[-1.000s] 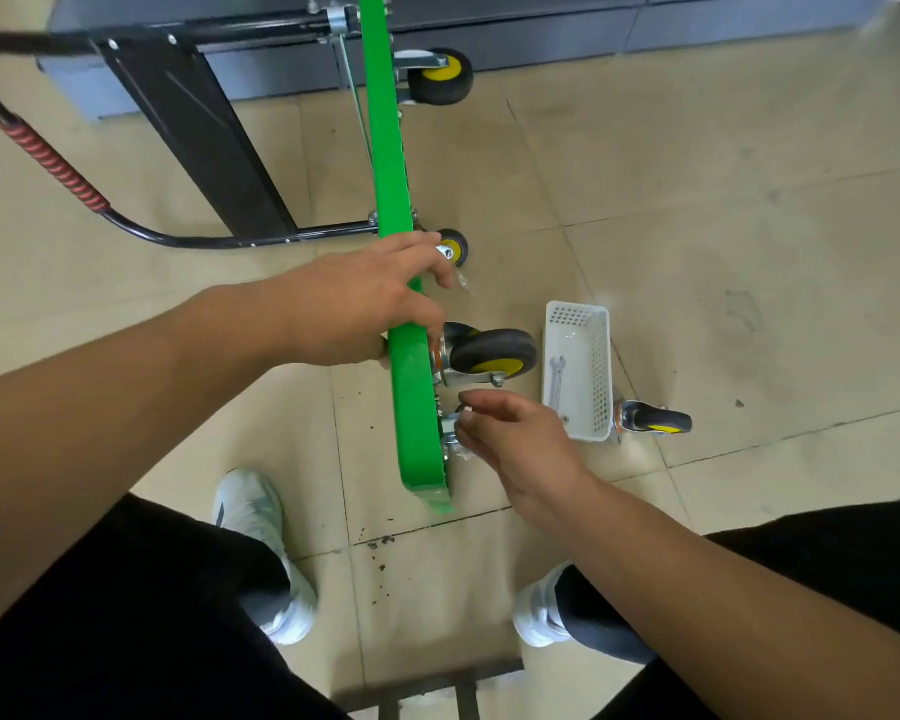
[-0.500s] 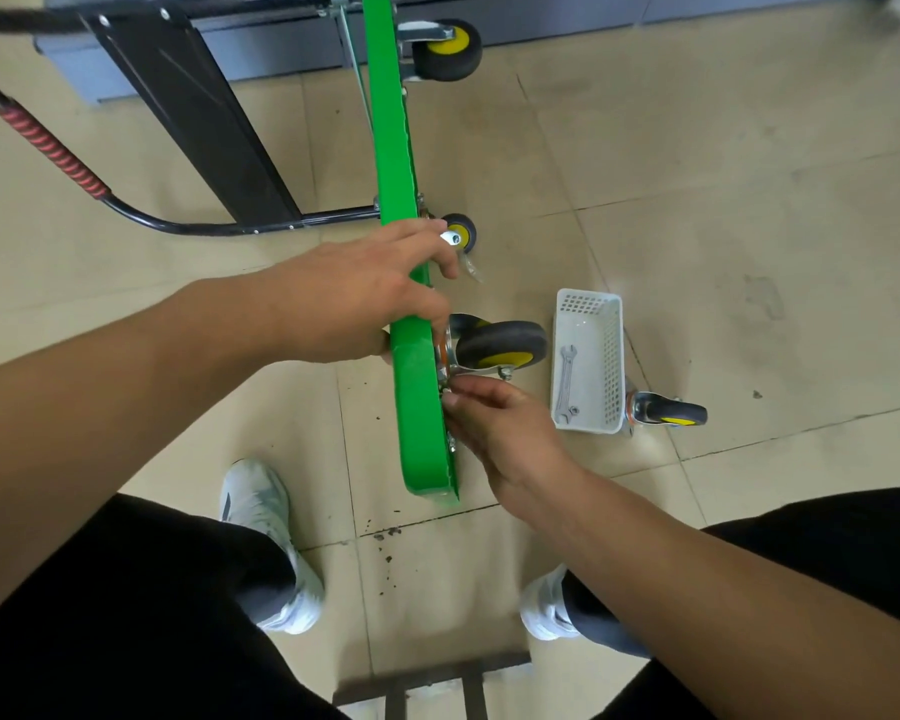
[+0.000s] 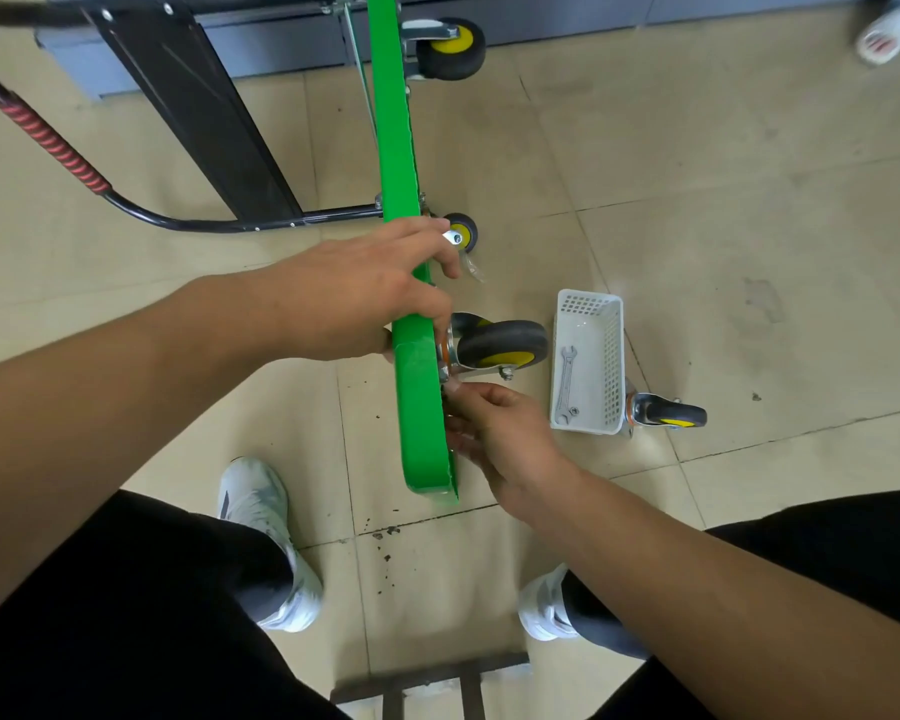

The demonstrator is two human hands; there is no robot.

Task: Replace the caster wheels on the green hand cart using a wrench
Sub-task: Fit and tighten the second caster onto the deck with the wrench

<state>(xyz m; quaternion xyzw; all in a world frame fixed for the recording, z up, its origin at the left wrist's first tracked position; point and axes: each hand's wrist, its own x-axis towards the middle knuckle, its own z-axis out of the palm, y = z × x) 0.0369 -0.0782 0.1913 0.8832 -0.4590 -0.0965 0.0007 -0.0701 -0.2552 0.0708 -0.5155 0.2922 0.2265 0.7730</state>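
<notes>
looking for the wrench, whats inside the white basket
One wrench lies in the white basket; nothing else shows. The floor strip behind its near wall is hidden.

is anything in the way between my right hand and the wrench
Only the near wall of the white basket: the wrench lies inside it, to the right of the right hand. The basket is open on top and nothing covers the wrench, so a reach from above looks clear.

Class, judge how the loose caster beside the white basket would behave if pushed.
The loose caster lies on its side, so it would probably skid or pivot, not roll freely. Its metal fork suggests it is stiff and fairly heavy.
</notes>
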